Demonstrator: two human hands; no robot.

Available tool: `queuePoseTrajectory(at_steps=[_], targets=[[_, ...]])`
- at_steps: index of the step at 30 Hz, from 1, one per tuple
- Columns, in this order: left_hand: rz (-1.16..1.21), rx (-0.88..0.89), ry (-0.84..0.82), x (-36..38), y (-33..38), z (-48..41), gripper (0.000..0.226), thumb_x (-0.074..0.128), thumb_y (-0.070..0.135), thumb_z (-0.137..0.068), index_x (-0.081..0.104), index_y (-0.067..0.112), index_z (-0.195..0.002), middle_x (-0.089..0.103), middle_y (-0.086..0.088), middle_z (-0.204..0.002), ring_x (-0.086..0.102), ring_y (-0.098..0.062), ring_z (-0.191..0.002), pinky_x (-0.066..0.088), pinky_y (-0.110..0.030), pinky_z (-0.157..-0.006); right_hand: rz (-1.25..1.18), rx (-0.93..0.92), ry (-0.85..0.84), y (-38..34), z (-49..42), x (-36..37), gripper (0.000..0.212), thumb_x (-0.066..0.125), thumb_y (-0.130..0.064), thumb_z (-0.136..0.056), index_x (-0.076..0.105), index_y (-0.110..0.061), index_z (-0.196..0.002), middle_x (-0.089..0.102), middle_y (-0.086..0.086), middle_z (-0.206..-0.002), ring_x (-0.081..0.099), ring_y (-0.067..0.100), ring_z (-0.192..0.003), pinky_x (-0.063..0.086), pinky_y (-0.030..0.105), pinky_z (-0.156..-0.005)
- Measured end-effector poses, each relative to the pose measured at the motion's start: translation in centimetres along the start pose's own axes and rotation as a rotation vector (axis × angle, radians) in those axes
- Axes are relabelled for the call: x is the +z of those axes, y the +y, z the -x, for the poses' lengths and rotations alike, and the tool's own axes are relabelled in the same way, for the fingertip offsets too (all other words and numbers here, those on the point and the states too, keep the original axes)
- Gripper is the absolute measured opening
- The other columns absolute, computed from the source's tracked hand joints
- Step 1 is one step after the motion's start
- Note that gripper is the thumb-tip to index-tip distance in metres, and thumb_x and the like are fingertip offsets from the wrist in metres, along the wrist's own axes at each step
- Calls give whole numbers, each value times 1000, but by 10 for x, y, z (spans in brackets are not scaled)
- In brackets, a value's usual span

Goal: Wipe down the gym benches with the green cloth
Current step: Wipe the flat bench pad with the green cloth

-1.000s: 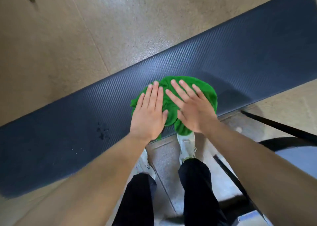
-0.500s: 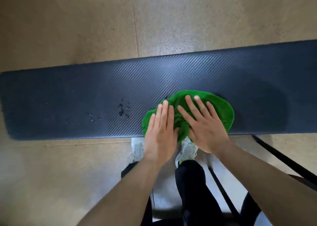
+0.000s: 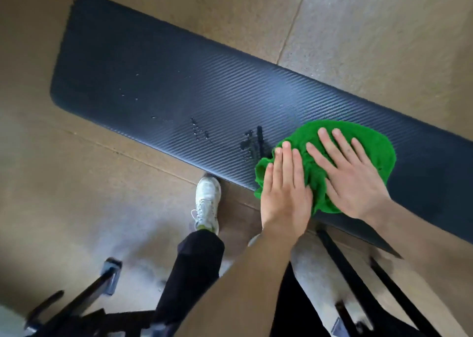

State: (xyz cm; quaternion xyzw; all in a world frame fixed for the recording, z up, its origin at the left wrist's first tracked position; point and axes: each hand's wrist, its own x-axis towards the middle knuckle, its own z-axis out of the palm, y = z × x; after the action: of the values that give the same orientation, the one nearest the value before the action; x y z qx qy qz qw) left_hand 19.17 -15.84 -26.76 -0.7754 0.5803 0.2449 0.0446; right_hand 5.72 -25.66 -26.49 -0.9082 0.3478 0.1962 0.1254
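Worktop: wipe looks part done. Your L hand, R hand: fingers straight, flat on cloth. To do: droplets beside it.

Bare left hand and right hand, forearms unsleeved. Loose black trouser leg. Scuffed white lace-up sneaker, yellow-green lining at ankle.

The left grip lies palm down, fingers straight and together. Just beside it, the right grip lies flat, fingers spread.
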Motion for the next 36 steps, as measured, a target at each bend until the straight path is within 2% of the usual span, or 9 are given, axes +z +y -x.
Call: queuePoseTrajectory(at_steps=[4, 8, 11, 14, 19, 23, 26, 31, 36], targets=[[58, -133, 133, -10, -28, -17, 73, 37, 25, -101, -6, 2, -156, -13, -14, -164, -10, -27, -152, -4, -40, -122, 61, -96, 0, -20, -58, -22, 70, 23, -36, -90, 8, -27, -158, -2, 6, -167, 3, 30, -153, 17, 54, -121], [153, -412, 217, -46, -101, -68, 67, 26, 20, -99, -6, 5, -156, -13, -10, -165, -11, -25, -152, -4, -40, -123, -1, -158, 102, -73, -163, -60, 66, 22, -37, -92, 16, -30, -158, 4, 3, -167, 5, 26, -153, 12, 50, -122], [167, -497, 227, -59, -125, -80, 72, 26, 17, -95, -12, 4, -155, -18, -11, -164, -15, -26, -151, -4, -40, -124, -14, -153, 125, -106, -195, -73, 66, 21, -37, -92, 17, -30, -157, 4, 1, -167, 5, 25, -153, 10, 49, -123], [154, -424, 176, -50, -112, -56, 75, 26, 21, -95, -18, 1, -153, -25, -14, -161, -21, -28, -150, -8, -42, -123, 14, -144, 90, -100, -159, -60, 68, 26, -32, -92, 14, -26, -158, 3, 2, -167, 4, 24, -154, 12, 49, -123], [62, -116, 35, -36, -120, -20, 75, 26, 36, -103, -19, 3, -152, -25, -14, -161, -21, -27, -150, -8, -42, -122, 113, -168, -29, -84, -112, -46, 72, 25, -33, -89, 10, -25, -158, -3, 3, -167, 0, 25, -154, 13, 50, -123], [66, -294, 100, -68, -182, -64, 71, 13, 45, -103, -21, 8, -153, -29, -9, -160, -22, -23, -149, -4, -41, -123, 119, -236, 46, -107, -188, -73, 72, 23, -37, -87, 10, -31, -158, 1, 2, -167, 8, 26, -153, 13, 51, -121], [79, -453, 177, -98, -234, -108, 70, 19, 42, -103, -11, 7, -156, -19, -8, -164, -13, -23, -152, 0, -41, -124, 64, -242, 122, -143, -257, -98, 68, 23, -40, -90, 13, -32, -158, 4, 1, -167, 8, 25, -153, 12, 50, -122], [73, -388, 160, -84, -216, -87, 70, 21, 35, -102, -15, 5, -154, -18, -11, -164, -16, -25, -151, -4, -42, -124, 29, -170, 106, -161, -228, -86, 69, 26, -34, -91, 14, -24, -158, 4, 2, -167, 5, 24, -154, 12, 48, -123], [43, -153, 69, -68, -218, -43, 72, 25, 37, -101, -14, 6, -154, -17, -9, -164, -17, -21, -150, -3, -39, -123, 73, -235, 17, -152, -187, -73, 72, 27, -34, -88, 14, -21, -158, 1, 2, -167, 4, 24, -154, 15, 50, -122]])
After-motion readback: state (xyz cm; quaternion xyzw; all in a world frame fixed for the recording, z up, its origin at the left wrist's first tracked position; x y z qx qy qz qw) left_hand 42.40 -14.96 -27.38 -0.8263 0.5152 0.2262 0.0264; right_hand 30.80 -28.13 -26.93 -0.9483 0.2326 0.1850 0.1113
